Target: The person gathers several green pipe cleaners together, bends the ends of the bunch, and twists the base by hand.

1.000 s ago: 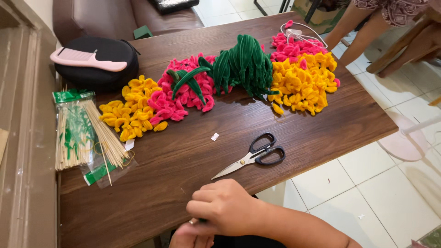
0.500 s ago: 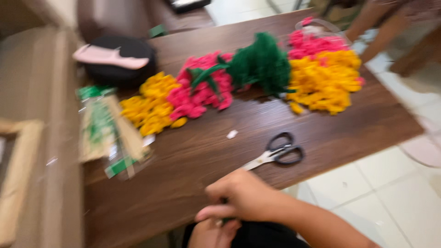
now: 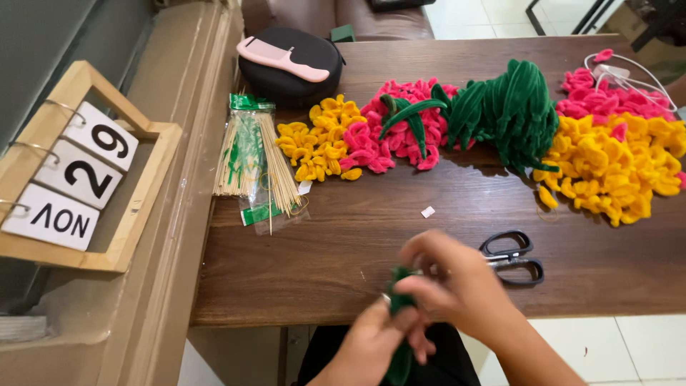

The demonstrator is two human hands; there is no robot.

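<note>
Both hands now meet at lower centre: left hand (image 3: pixel 371 343) and right hand (image 3: pixel 457 282) pinch a green fuzzy stem (image 3: pixel 399 336); grip firmly near scissors (image 3: pixel 511 257).

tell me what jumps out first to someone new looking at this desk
A bright band of yellow, pink and dark green fuzzy-wire pieces runs across the far side of the wooden table. At the near edge, the left hand and right hand hold a green piece, beside black scissors.

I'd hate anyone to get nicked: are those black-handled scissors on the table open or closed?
Cannot tell. The scissors lie flat with their two handle loops close together, but the right hand covers the blades.
</note>
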